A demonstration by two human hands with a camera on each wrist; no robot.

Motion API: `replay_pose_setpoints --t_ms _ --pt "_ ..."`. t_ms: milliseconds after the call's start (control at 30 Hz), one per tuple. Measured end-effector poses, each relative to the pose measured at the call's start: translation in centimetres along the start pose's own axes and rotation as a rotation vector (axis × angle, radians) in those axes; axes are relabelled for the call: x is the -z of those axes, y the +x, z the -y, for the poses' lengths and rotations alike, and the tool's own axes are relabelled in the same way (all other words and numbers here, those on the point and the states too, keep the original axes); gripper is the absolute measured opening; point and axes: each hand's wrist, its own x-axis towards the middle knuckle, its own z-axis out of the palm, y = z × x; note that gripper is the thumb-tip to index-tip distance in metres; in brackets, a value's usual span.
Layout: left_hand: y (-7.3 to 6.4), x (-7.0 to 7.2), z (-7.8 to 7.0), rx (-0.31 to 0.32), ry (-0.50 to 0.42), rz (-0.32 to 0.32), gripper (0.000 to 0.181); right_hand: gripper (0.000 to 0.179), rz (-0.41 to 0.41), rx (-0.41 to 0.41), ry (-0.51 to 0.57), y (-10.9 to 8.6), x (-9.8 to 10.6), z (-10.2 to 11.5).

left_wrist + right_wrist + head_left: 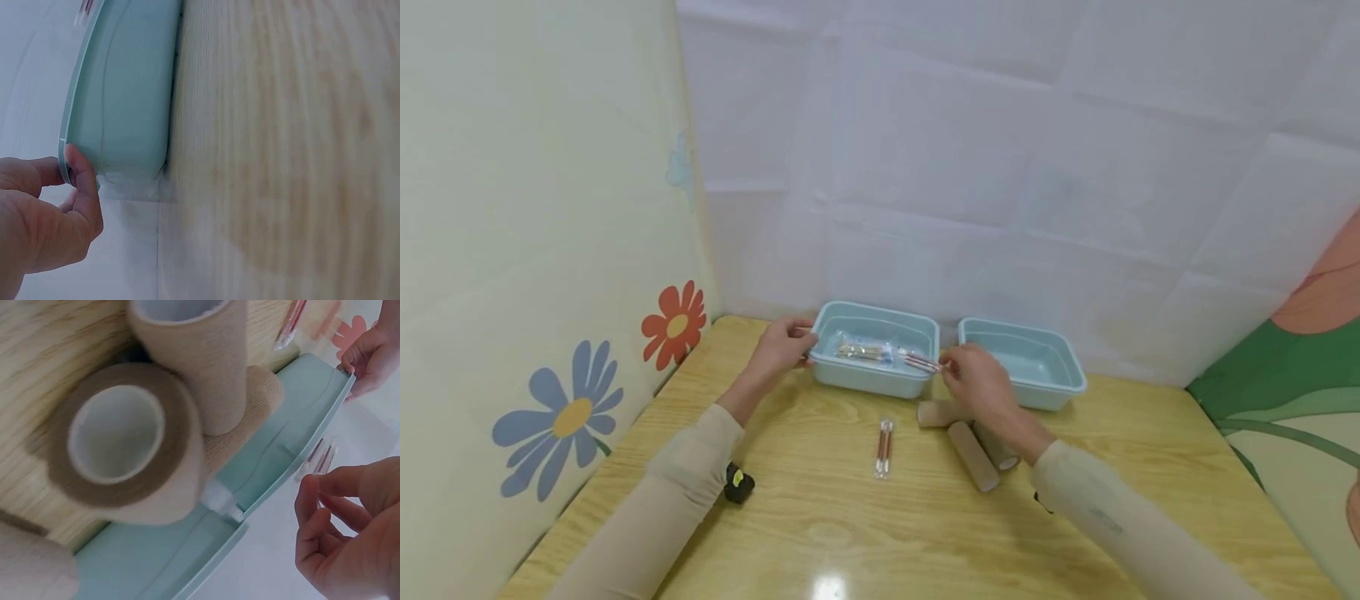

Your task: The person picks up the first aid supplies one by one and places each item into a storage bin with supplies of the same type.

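Observation:
My left hand (781,350) pinches the left end of a light blue plastic bin (128,94), thumb and finger at its rim. Inside this bin (867,383) lies a clear packet of swabs (863,352). At the bin's right end my right hand (985,385) pinches a small clear packet of reddish-brown swab sticks (919,362), held over the rim. In the right wrist view the same swab packet (322,457) shows beyond the fingertips of my right hand (350,531). A similar packet of two brown swabs (883,448) lies on the table before the bin.
A second light blue bin (1060,385) stands to the right, close beside the first. Tan bandage rolls (973,456) with white cores lie in front of the bins, under my right forearm. A small black object (739,483) sits by my left sleeve. White sheeting (955,167) hangs behind.

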Motion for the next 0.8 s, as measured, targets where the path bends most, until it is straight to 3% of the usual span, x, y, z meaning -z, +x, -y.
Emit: replay_pose_setpoints --t_ms 200,433,800 --pt "0.1 0.0 0.0 0.003 -0.005 0.000 0.044 0.011 -0.007 0.042 0.007 1.2 -0.8 1.1" --pt "0.0 -0.1 -0.1 0.016 0.002 -0.003 0.043 0.011 -0.048 0.105 -0.055 2.0 -1.7 1.5" --pt "0.2 0.1 0.2 0.004 -0.009 0.005 0.044 0.022 0.037 0.026 0.013 1.8 -1.7 2.1"
